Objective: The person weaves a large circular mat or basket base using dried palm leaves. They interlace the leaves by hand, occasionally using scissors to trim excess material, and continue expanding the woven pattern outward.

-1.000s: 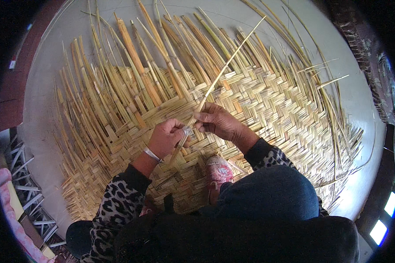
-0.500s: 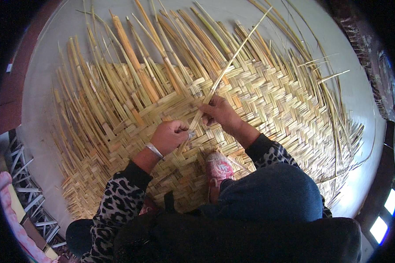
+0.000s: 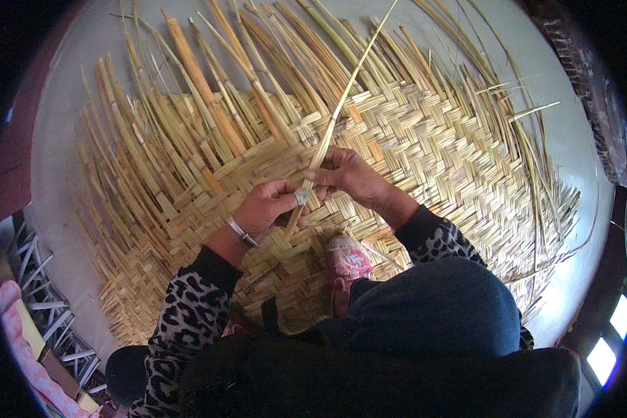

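Observation:
A large straw-coloured woven mat (image 3: 439, 150) of flat reed strips lies on the pale floor, its far half ending in several loose unwoven strips (image 3: 209, 118). One long thin reed strip (image 3: 348, 90) rises from between my hands toward the top of the view. My right hand (image 3: 345, 174) pinches this strip near its lower end. My left hand (image 3: 268, 205), with a bangle on the wrist, grips the same strip just below, and a small metal piece shows at its thumb. Both hands rest over the mat's woven middle.
My foot in a pink patterned shoe (image 3: 346, 263) presses on the mat's near edge, beside my knee in blue cloth (image 3: 439, 313). Pale grey floor (image 3: 70, 104) surrounds the mat. A white metal rack (image 3: 49, 327) stands at lower left, a dark wall at right.
Both hands have shifted slightly up and right over the mat with the long strip, which now stands steeper. The mat has not moved.

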Demonstrator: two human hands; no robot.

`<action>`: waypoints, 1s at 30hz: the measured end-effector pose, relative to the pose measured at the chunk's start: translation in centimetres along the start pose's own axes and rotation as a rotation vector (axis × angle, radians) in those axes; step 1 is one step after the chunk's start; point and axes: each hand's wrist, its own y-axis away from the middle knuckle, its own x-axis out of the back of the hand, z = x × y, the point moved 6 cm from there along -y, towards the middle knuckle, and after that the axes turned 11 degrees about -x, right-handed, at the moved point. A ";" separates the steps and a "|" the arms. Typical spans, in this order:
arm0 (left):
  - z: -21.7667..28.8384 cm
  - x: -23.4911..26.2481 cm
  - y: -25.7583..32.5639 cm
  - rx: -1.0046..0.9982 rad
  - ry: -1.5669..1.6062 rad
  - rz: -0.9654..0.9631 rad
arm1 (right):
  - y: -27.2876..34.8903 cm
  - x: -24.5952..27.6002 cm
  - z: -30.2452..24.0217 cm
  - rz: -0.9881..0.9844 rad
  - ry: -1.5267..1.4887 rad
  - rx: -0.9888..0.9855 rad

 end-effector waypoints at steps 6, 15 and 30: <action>0.9 0.7 -1.2 -0.195 -0.698 -0.022 | -0.3 0.3 0.4 0.044 0.034 -0.056; 1.0 1.8 -2.1 -0.102 -0.584 0.117 | -0.7 1.1 -1.5 0.295 0.301 0.180; 10.8 8.4 -9.2 -0.416 -0.990 0.466 | -2.6 7.2 -6.7 0.405 -0.200 0.348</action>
